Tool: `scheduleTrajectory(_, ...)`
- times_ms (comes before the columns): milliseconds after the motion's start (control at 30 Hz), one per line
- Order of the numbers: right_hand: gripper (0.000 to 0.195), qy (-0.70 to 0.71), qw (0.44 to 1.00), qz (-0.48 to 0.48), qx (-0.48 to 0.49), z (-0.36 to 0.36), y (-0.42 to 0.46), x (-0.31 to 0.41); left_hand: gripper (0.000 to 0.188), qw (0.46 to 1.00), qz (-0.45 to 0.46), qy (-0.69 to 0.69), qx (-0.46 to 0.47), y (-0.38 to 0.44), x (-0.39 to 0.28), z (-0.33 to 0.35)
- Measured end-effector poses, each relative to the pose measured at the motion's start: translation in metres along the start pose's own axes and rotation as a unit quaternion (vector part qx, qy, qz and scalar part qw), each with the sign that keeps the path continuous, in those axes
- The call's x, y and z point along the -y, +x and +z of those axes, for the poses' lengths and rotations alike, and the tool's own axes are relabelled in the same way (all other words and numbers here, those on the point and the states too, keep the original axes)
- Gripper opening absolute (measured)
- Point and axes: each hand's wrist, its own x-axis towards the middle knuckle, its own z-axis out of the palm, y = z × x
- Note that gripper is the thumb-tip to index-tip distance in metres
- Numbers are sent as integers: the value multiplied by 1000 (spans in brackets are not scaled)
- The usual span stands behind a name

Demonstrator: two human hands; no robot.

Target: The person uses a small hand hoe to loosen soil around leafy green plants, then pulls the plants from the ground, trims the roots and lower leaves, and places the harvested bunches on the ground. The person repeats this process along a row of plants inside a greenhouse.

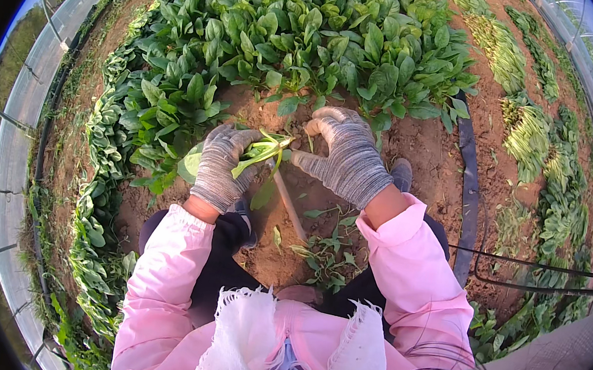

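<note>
My left hand (226,164), in a grey knit glove, is closed around a leafy green plant (265,150) that looks like spinach. The plant's pale root end points right, and a broad leaf sticks out left of the glove. My right hand (344,155), gloved alike, is just right of the root end, thumb and fingers spread with nothing visible between them. Below the plant, a tool's wooden handle (290,204) slants over the soil; its upper end is hidden behind the plant. Loose leaves and small weeds (333,254) lie between my legs.
A dense bed of spinach-like plants (312,35) grows ahead. Picked bunches (529,136) lie in rows on the right, and more leafy plants (96,207) line the left. A black strip (466,192) runs along the soil at right, crossed by a dark cable (543,264). Clear sheeting (27,119) borders the left.
</note>
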Motion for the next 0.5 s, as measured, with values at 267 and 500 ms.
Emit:
scheduleTrajectory(267, 36, 146, 979, -104, -96, 30, 1, 2, 40, 995, 62, 80, -19, -9, 0, 10)
scheduleTrajectory(500, 14, 358, 916, 65, -171, 9, 1, -4, 29, 926, -241, -263, 121, -1, -11, -5)
